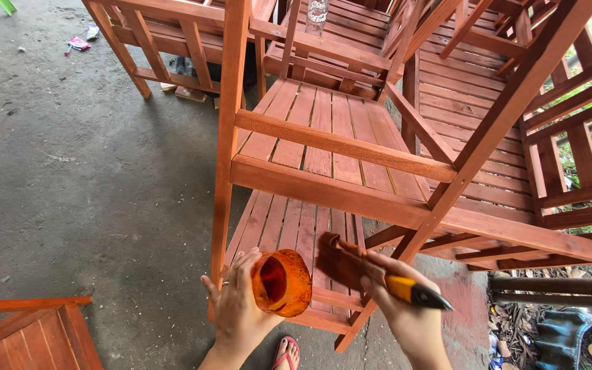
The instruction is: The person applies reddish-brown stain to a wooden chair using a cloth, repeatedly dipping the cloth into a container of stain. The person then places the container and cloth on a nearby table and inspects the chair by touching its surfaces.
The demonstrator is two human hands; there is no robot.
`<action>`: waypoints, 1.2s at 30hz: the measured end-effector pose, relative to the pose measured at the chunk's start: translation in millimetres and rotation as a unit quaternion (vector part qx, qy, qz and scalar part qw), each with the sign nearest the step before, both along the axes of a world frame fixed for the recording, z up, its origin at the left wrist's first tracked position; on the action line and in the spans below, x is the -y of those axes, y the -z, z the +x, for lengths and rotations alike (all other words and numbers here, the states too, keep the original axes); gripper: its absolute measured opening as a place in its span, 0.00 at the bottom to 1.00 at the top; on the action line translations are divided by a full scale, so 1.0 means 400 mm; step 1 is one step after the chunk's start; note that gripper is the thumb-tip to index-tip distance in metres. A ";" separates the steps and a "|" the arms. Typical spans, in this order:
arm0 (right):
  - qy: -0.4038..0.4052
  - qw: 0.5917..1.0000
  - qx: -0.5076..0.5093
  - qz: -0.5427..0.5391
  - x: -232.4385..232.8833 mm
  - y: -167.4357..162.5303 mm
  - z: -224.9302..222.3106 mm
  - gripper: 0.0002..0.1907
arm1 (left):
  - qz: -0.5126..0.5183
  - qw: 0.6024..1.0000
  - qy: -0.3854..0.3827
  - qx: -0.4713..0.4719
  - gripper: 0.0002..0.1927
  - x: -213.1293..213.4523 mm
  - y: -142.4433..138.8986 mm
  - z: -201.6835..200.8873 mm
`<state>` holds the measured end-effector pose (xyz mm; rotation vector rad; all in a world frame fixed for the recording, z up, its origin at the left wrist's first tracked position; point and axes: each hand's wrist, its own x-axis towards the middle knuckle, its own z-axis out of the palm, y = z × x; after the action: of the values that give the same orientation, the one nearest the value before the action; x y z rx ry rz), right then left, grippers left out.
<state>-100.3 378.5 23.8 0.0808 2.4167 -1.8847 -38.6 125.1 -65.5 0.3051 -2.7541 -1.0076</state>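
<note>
item: stained jar (281, 282), orange-red, smeared inside and out, mouth tipped toward the camera; held just in front of the lowest slats of the wooden rack (323, 164).
left hand (236, 308): grip clenched around the jar from the left side and below, fingers wrapped on its wall.
item: paintbrush (371, 273), yellow and black handle, broad head soaked dark red-brown; head lies just right of the jar, near its rim, over the rack's lower slats.
right hand (405, 308): grip grasping the paintbrush by the handle, handle tip pointing away to the right.
rack: red-brown stained timber, slatted shelves at two levels, upright posts and a diagonal brace; more pieces of the same stained furniture (488, 96) stand behind and to the right of it.
concrete floor (77, 171): grey, left of the rack, with scraps of litter at the far side.
sandalled foot (287, 353): below the rack's near edge, between the two forearms.
small stained panel (29, 332): well left of the rack, at the lower corner.
</note>
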 end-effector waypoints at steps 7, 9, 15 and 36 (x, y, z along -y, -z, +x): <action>-0.157 0.987 0.004 0.042 0.072 0.000 0.032 0.20 | -0.068 0.992 0.026 -0.102 0.52 -0.020 0.007 -0.003; -0.193 0.980 -0.028 0.033 0.098 0.014 0.032 0.20 | -0.087 0.989 0.028 -0.114 0.50 -0.027 0.006 -0.003; -0.215 0.973 -0.018 0.084 0.117 0.058 0.013 0.21 | -0.130 0.983 0.038 -0.128 0.50 -0.028 0.016 -0.001; 0.073 0.934 0.328 -0.124 0.393 0.672 -0.280 0.12 | -0.049 0.963 -0.261 0.054 0.65 0.227 0.234 0.083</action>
<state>-212.4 221.4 -244.9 0.7586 1.7543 -1.8102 -5.3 34.2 -159.2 1.0288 -2.5761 -0.7276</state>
